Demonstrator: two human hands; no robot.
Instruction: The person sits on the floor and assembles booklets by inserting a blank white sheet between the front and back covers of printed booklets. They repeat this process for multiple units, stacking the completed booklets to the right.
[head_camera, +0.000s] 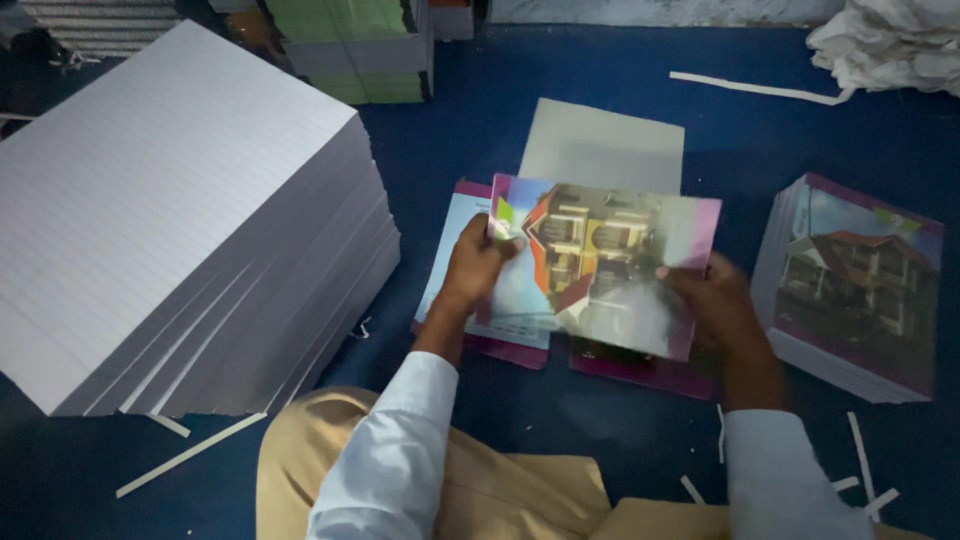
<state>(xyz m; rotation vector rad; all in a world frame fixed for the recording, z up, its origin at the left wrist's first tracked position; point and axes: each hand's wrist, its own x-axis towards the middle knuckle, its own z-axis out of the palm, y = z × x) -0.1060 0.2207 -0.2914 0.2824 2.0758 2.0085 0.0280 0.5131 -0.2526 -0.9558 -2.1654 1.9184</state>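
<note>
Both hands pinch one glossy cover sheet (610, 265) above the blue floor (600, 420): left hand (478, 262) grips its left edge, right hand (722, 305) its right. Tall lined paper stack (180, 220) sits left, cover pile (855, 285) right.

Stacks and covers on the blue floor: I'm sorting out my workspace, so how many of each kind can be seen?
Tall stack of ruled white sheets: 1
Stack of house-picture covers: 1
Glossy cover held in both hands: 1
Plain white sheet: 1
Total: 4
</note>
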